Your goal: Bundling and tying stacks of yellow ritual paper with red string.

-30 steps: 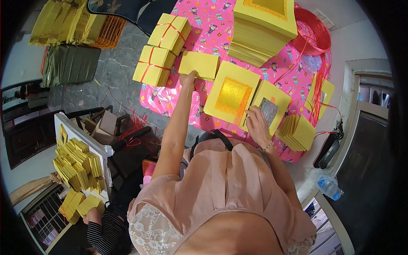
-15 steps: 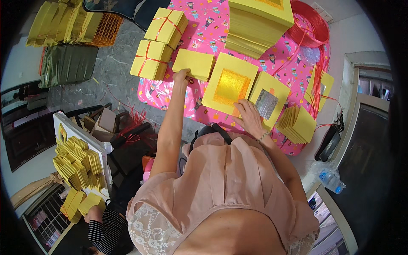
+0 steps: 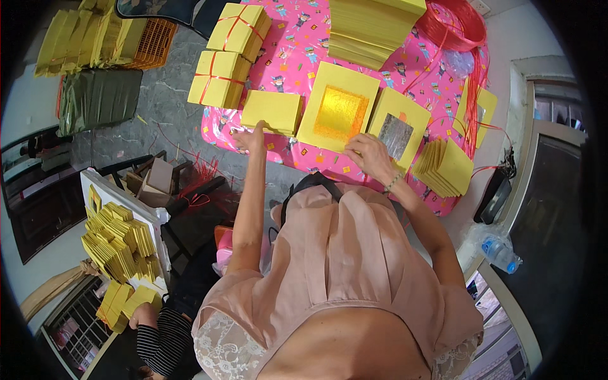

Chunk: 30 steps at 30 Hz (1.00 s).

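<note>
At the table's front edge, my left hand (image 3: pixel 251 138) is open, fingers spread, its thumb close to the near edge of a small stack of folded yellow paper (image 3: pixel 272 109). My right hand (image 3: pixel 372 156) has its fingers bent together at the lower right corner of a yellow paper sheet (image 3: pixel 310 130) with a gold foil square, and appears to pinch that corner. Right of it lies another yellow sheet (image 3: pixel 410 114) with a silver foil square, partly behind this hand. A fanned group of folded yellow papers (image 3: pixel 441 171) rests farther right.
The table has a pink printed cover (image 3: pixel 294 63). Two bundles tied with red string (image 3: pixel 218 79) stand at the left, a tall yellow paper stack (image 3: pixel 367 31) at the back, a red string coil (image 3: pixel 453 31) at back right. A person in a striped sleeve (image 3: pixel 161 335) handles yellow papers at lower left.
My left hand has come off the small folded stack, and its fingers have spread. My right hand's fingers have curled at the gold-foil sheet's corner. The whole view has shifted slightly.
</note>
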### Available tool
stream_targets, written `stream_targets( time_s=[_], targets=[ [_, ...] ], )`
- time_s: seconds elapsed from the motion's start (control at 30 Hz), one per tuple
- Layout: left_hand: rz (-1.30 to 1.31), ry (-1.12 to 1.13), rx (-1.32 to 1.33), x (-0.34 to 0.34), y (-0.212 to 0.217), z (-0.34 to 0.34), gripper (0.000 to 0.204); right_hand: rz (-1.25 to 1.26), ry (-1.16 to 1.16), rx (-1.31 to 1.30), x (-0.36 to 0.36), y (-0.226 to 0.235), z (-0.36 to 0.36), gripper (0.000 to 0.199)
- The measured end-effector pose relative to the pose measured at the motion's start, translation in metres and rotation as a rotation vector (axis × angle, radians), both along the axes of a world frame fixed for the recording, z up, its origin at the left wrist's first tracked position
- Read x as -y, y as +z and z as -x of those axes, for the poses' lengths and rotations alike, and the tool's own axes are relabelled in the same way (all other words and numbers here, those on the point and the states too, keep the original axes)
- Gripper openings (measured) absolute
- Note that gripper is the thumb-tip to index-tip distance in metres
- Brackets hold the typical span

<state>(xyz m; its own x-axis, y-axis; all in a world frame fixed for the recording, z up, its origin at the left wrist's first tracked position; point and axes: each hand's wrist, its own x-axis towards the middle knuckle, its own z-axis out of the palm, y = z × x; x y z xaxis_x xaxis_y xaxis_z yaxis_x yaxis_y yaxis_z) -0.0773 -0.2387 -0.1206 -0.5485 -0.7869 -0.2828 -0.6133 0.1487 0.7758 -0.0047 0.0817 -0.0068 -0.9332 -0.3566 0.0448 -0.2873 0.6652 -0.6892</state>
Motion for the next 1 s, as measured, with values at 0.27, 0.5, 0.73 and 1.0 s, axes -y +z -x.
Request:
stream_targets(
  time_s=[0.27,0.5,0.73,1.0],
  targets=[
    [-0.008,-1.154,-0.427,-0.061,0.122,-0.021,0.042,0.068,-0.037,0.121,-0.005,-0.003,0.007,0.015],
    [0.282,-1.607,-0.375,-0.088,0.115,-0.035,0.028,0.157,-0.031,0.152,-0.009,-0.013,0.013,0.014],
    [0.129,-1.514,-0.333,-0.092,0.105,-0.027,0.015,0.213,-0.064,0.433,-0.016,-0.022,0.027,0.024],
    [0.067,-1.458,-0.292,-0.095,0.103,-0.025,0.012,0.182,-0.035,0.463,-0.02,-0.028,0.034,0.028]
  ],
)
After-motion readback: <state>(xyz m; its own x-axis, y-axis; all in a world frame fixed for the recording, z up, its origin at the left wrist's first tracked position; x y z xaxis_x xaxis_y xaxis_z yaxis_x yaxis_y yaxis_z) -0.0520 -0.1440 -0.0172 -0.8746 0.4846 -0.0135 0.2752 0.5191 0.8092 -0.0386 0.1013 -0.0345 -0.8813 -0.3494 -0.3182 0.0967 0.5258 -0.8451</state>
